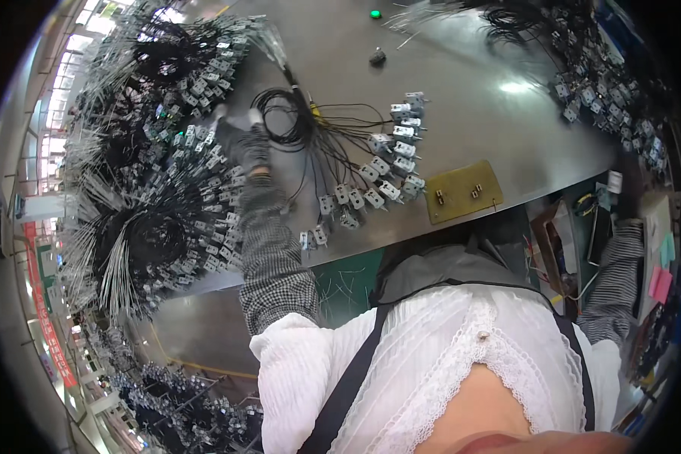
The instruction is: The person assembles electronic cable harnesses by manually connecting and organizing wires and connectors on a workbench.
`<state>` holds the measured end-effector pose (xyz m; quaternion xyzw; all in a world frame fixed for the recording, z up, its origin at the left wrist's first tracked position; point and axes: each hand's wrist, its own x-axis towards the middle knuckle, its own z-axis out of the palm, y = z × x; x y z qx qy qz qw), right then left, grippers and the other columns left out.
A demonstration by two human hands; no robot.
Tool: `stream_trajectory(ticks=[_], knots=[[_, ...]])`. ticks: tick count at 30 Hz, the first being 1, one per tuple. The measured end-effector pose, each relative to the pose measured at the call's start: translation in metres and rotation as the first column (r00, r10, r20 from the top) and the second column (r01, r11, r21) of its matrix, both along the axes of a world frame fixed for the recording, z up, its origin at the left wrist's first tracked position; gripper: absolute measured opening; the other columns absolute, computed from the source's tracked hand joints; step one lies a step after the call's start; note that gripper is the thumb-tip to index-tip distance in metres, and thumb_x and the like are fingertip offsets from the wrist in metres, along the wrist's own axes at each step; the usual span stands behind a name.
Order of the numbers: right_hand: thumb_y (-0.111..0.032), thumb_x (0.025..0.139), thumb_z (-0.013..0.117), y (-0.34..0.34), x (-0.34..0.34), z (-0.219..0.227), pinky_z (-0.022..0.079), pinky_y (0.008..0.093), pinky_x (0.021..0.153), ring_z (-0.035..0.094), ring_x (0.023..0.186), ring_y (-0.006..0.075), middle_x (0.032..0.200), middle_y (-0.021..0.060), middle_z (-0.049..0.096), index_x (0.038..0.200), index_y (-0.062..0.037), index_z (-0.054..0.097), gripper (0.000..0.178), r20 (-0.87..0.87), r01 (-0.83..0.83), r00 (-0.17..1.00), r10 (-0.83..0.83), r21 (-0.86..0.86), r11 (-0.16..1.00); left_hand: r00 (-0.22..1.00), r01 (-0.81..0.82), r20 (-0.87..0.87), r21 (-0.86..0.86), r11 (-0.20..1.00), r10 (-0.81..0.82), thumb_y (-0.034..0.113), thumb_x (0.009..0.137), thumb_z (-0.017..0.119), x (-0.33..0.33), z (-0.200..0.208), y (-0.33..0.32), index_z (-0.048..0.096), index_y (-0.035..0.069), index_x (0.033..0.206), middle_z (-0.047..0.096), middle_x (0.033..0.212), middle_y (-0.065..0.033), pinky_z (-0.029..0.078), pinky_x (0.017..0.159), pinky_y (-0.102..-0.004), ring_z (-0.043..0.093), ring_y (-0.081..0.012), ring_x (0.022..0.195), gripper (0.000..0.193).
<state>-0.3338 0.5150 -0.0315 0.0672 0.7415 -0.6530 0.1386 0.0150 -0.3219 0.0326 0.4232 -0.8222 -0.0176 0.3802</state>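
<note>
My left hand (242, 144), in a dark glove with pale fingertips, reaches out over the metal table. Its fingers are spread, with nothing visible between them. It lies between a big heap of cable bundles with small silver housings (197, 181) and a loose black cable bundle (287, 121). That bundle's coil is just right of the fingertips, and its silver housings (386, 163) fan out toward the right. My right hand (622, 175) is at the table's right end, dark and partly lost in shadow. A small whitish piece (614, 181) shows at it; whether the fingers grip it is unclear.
A yellow plate with small brass-coloured fittings (464, 192) lies at the table's front edge. More cable bundles (609, 94) are piled far right. A small dark object (377, 57) and a green button (375, 13) sit toward the back. An open drawer (556, 242) holds tools.
</note>
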Motion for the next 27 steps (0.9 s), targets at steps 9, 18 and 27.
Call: stream_trajectory(ticks=[9,18,27], knots=[[-0.007,0.094,0.065,-0.432,0.273,0.054,0.054,0.0369,0.069,0.064,0.069,0.0221,0.089,0.0117,0.063,0.113,-0.0015,0.067,0.020,-0.335,-0.649,0.746,0.576,-0.169,0.742,0.460,0.859,-0.709,0.508,0.065,-0.534,0.039,0.111,0.053,0.085,0.027,0.218,0.047,0.001,0.152,0.063,0.114,-0.0071,0.054,0.083,-0.0290,0.063,-0.0126,0.102,0.057],[-0.014,0.071,0.076,-0.446,0.332,0.064,0.050,0.0470,0.077,0.067,0.079,0.0314,0.080,0.0051,0.067,0.106,-0.0130,0.069,0.036,-0.673,-0.707,-0.446,0.590,0.669,0.230,0.884,0.406,-0.348,0.239,0.882,-0.313,0.027,0.095,0.076,0.239,0.048,0.289,0.069,0.004,0.119,0.072,0.108,-0.0084,0.056,0.075,-0.0348,0.071,-0.0235,0.088,0.034],[-0.018,0.072,0.076,-0.430,0.352,0.070,0.048,0.0424,0.073,0.068,0.078,0.0264,0.083,0.0061,0.070,0.105,-0.0127,0.072,0.033,-0.788,-0.772,-0.406,0.463,0.567,0.289,0.898,0.355,0.374,-0.303,0.884,-0.232,0.065,0.083,0.076,0.252,0.095,0.303,0.073,0.023,0.122,0.066,0.129,-0.0051,0.045,0.109,-0.0462,0.065,-0.0204,0.116,0.057]])
